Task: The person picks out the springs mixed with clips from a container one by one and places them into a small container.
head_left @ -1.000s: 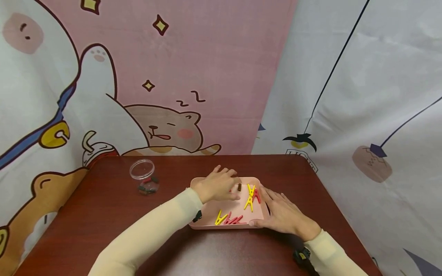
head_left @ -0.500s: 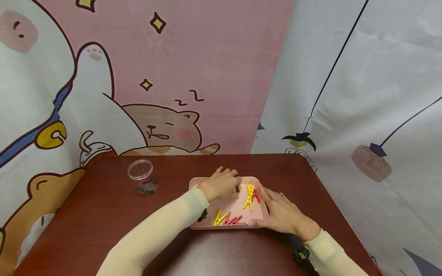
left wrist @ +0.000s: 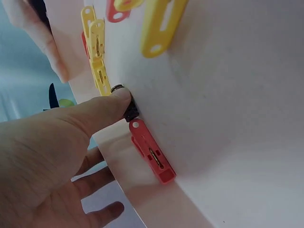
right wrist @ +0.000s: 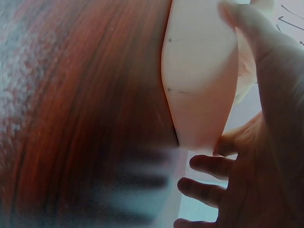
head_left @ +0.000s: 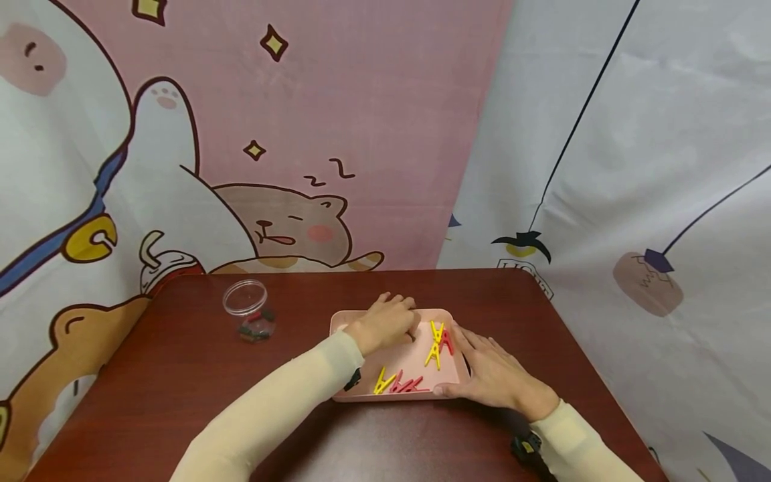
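Note:
My left hand (head_left: 385, 326) reaches into a pink tray (head_left: 397, 396). In the left wrist view its thumb presses a small dark ribbed piece (left wrist: 131, 110) by the tray wall, pinching it against fingers hidden behind; in the head view the hand hides this piece. Just beyond the piece lies a red clothespin (left wrist: 153, 154). Yellow clothespins (head_left: 433, 355) and a red clothespin (head_left: 446, 341) lie at the tray's right side, with several more, yellow (head_left: 382, 383) and red, along the near wall. My right hand (head_left: 496, 371) rests on the tray's right end, thumb at the near corner, fingers spread.
A clear round jar (head_left: 245, 310) stands on the brown table (head_left: 150, 375) left of the tray, with dark and red pieces inside. Behind the table hangs a printed cloth (head_left: 373, 134).
My left hand has shifted slightly right inside the tray and closed over the dark piece, which showed beside its fingers earlier. The right hand, tray and clothespins keep their places.

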The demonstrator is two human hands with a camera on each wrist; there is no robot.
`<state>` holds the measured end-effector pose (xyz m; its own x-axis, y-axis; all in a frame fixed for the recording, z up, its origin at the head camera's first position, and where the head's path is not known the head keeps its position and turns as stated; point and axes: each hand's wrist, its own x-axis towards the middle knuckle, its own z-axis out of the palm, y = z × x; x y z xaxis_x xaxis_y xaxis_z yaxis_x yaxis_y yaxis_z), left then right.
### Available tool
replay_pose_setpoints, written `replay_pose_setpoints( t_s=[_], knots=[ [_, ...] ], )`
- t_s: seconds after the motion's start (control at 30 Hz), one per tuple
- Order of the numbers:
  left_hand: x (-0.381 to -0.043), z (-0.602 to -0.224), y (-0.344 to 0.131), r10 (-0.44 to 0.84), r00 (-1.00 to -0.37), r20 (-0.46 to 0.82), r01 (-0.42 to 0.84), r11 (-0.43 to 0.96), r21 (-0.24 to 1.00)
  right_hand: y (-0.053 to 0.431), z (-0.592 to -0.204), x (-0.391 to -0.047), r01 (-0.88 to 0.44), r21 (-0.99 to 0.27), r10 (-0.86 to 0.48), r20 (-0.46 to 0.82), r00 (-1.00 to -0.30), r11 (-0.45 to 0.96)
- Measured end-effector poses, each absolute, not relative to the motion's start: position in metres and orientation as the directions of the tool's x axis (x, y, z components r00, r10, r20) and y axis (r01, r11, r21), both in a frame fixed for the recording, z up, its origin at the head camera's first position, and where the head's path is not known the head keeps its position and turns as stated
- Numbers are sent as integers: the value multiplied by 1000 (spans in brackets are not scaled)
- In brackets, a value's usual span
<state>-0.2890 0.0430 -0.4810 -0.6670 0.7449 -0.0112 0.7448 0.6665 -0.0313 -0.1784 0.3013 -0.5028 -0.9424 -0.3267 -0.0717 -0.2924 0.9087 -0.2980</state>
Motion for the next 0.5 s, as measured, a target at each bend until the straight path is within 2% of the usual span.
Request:
replay_pose_setpoints(
  t_s=[0.5],
  knots=[
    [-282,-472,37,768,-639,45,761,640,-106,301,-503,-180,-275,-303,-315,-92,-945,913]
  ],
)
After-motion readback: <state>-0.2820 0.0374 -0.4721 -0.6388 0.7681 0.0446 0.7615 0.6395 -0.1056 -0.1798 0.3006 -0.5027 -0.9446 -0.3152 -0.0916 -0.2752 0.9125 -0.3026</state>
